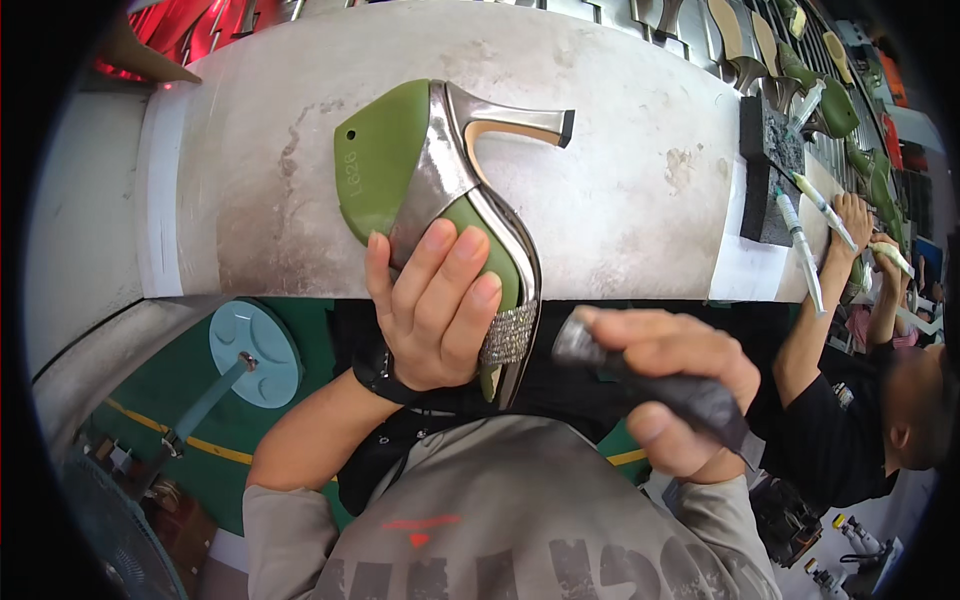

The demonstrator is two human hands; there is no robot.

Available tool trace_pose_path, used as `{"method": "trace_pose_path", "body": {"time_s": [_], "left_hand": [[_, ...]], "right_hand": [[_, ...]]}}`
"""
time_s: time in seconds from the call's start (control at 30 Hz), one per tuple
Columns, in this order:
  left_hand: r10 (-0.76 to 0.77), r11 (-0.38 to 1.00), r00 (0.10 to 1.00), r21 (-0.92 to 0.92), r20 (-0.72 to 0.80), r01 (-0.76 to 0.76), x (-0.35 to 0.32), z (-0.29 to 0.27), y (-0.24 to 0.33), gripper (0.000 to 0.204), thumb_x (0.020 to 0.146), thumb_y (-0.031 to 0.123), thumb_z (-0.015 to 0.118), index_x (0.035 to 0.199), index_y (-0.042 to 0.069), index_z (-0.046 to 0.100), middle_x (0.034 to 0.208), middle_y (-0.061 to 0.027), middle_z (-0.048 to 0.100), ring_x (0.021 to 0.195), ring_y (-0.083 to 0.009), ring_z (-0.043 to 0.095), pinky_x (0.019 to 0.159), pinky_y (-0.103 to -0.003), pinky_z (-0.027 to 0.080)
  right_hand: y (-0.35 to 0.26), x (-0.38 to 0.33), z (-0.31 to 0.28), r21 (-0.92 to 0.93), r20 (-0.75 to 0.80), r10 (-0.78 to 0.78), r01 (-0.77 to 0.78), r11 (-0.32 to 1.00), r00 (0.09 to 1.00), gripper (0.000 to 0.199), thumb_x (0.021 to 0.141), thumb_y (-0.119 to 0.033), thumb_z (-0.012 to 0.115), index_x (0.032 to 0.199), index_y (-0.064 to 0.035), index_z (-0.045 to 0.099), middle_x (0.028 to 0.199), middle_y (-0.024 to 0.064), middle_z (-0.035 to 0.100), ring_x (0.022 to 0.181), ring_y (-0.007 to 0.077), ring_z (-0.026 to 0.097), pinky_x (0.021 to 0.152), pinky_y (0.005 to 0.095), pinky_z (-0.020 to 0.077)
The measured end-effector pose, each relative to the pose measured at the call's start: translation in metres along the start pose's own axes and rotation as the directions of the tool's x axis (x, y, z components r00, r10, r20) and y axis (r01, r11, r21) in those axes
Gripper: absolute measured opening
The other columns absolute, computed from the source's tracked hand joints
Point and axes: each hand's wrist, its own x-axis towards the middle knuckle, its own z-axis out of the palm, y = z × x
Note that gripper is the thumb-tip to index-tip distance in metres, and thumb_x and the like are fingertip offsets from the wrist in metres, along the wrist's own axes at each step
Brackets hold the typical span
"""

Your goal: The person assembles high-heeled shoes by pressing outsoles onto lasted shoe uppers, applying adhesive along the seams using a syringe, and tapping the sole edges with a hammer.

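Note:
A silver high-heeled shoe sits on a green shoe last, lying on its side with heel up and away from me. Its toe points toward me past the table edge, and a glittering band crosses the front. My left hand is closed around the shoe and last, fingers across their side. To the right of the toe, my right hand grips a dark hand tool with a rounded grey end. Tool and shoe appear apart. The tool's exact kind cannot be made out.
A pale, stained worktable spans the front. At its right stands a black foam block with syringes beside it. A co-worker's arm reaches in there. Beyond is a rack of shoes and lasts. A blue round stool stands at left.

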Motion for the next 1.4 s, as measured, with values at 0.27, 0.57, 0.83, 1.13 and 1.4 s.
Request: {"method": "trace_pose_path", "body": {"time_s": [0.27,0.57,0.83,1.13,1.4], "left_hand": [[-0.057,0.997,0.995,-0.061,-0.076,0.052,-0.004,0.007,0.0,0.04,0.106,0.02,0.056,0.145,0.012,0.05,0.144,-0.0115,0.06,0.136,-0.0317,0.058,0.124,-0.069,0.025],[-0.035,0.998,0.996,-0.047,-0.079,0.032,-0.011,0.009,-0.001,0.038,0.106,0.027,0.057,0.142,0.016,0.049,0.145,-0.0052,0.059,0.138,-0.0272,0.055,0.125,-0.07,0.022],[-0.053,0.997,0.996,-0.066,-0.078,0.048,-0.012,0.008,0.0,0.039,0.105,0.028,0.06,0.142,0.019,0.049,0.143,-0.0015,0.059,0.139,-0.0243,0.054,0.125,-0.07,0.021],[-0.073,0.997,0.988,-0.045,-0.137,0.067,-0.011,0.015,0.003,0.04,0.104,0.032,0.063,0.14,0.021,0.051,0.141,0.0031,0.061,0.137,-0.0198,0.057,0.125,-0.07,0.022],[-0.075,0.995,0.994,-0.079,-0.081,0.069,-0.006,0.009,0.0,0.035,0.107,0.032,0.057,0.14,0.021,0.052,0.143,0.0026,0.062,0.136,-0.0198,0.058,0.126,-0.066,0.023]], "right_hand": [[0.004,0.041,-0.007,-0.192,0.148,-0.097,0.125,0.974,0.984,0.028,0.078,-0.001,0.081,0.102,0.0089,0.07,0.104,0.0292,0.076,0.099,0.0397,0.078,0.087,0.0436,0.0643],[0.013,0.068,-0.027,0.176,0.204,0.263,-0.299,0.938,0.943,0.028,0.088,-0.001,0.074,0.113,0.0101,0.065,0.117,0.0309,0.073,0.111,0.0354,0.074,0.103,0.0448,0.0564],[0.004,0.127,-0.02,0.126,0.234,0.559,-0.595,0.794,0.795,0.025,0.088,-0.005,0.074,0.109,0.0073,0.07,0.107,0.0209,0.079,0.09,0.0197,0.075,0.084,0.0322,0.0612],[-0.024,0.185,0.003,-0.312,0.2,0.719,-0.652,0.691,0.666,0.03,0.076,-0.017,0.072,0.097,0.0044,0.071,0.099,0.0195,0.08,0.053,0.0084,0.058,0.048,0.0217,0.0474],[0.001,0.124,-0.007,0.0,-0.033,0.332,-0.333,0.943,0.943,0.046,0.1,-0.041,0.062,0.115,0.0019,0.059,0.107,0.0288,0.074,0.055,0.0126,0.063,0.052,0.0271,0.056]]}}
